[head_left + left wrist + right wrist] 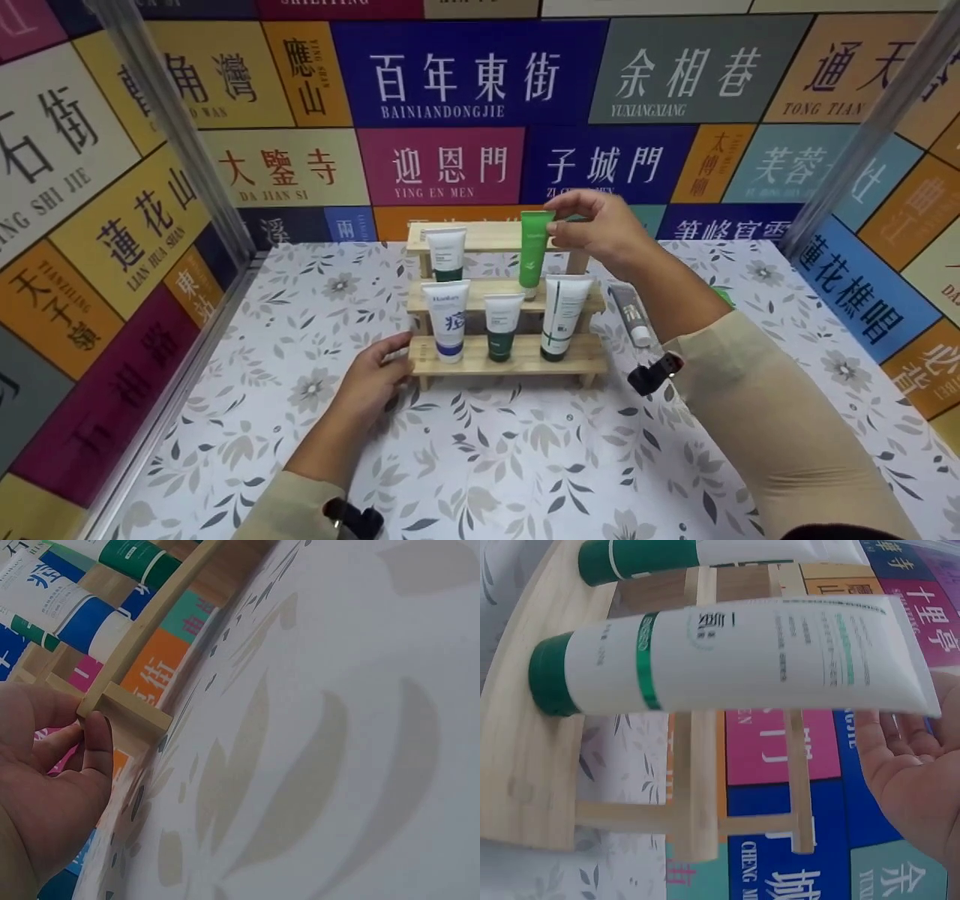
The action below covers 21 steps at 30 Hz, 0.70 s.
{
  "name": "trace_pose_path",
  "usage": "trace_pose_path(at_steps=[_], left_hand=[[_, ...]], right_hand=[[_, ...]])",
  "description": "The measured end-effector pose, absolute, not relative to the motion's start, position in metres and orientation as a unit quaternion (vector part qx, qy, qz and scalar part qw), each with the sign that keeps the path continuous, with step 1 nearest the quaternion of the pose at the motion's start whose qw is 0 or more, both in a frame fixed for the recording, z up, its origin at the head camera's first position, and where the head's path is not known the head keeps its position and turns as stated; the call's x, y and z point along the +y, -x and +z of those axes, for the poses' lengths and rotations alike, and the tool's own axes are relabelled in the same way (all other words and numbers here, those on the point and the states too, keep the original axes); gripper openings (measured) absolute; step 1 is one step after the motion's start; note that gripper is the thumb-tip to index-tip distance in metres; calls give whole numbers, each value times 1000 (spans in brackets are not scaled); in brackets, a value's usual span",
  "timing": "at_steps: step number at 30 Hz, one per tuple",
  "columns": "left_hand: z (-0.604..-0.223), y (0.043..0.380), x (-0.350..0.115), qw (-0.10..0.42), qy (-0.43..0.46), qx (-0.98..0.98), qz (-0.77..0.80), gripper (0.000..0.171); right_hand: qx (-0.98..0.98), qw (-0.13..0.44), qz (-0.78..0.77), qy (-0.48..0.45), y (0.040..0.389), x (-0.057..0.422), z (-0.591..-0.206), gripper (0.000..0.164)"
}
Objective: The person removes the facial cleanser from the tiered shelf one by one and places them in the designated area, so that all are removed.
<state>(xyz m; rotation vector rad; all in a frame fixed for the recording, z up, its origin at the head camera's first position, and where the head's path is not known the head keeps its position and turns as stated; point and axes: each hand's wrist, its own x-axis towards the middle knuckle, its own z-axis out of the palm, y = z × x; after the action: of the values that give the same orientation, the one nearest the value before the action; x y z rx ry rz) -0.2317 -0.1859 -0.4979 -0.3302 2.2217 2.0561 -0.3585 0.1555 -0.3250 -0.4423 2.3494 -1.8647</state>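
Observation:
A three-tier wooden rack (525, 366) stands on the flowered cloth. At its left end my left hand (373, 379) pinches the front corner of the lowest shelf between thumb and fingers, as the left wrist view shows close up. By its upper end my right hand (600, 229) holds a green tube (533, 251), upright with its cap down at the middle shelf; whether the cap touches the wood I cannot tell. In the right wrist view a white tube (742, 656) with a green cap hides the green one, and the right hand's fingers (900, 750) show behind its end.
On the lowest shelf are a white tube with a blue cap (449, 319) and a smaller white-and-green tube (502, 326). Another such tube (448, 253) stands higher at left. A grey tube (628, 311) lies right of the rack. Something green (723, 295) shows behind my right forearm.

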Motion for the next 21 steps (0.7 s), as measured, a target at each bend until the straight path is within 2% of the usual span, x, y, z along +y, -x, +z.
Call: trace_pose_path(at_steps=[11, 21], left_hand=[[-499, 231, -184, 57, 111, 718, 685, 52], [-495, 231, -184, 66, 133, 722, 676, 50]], right_hand=[[666, -54, -733, 124, 343, 197, -352, 29], [605, -139, -780, 80, 324, 213, -371, 33]])
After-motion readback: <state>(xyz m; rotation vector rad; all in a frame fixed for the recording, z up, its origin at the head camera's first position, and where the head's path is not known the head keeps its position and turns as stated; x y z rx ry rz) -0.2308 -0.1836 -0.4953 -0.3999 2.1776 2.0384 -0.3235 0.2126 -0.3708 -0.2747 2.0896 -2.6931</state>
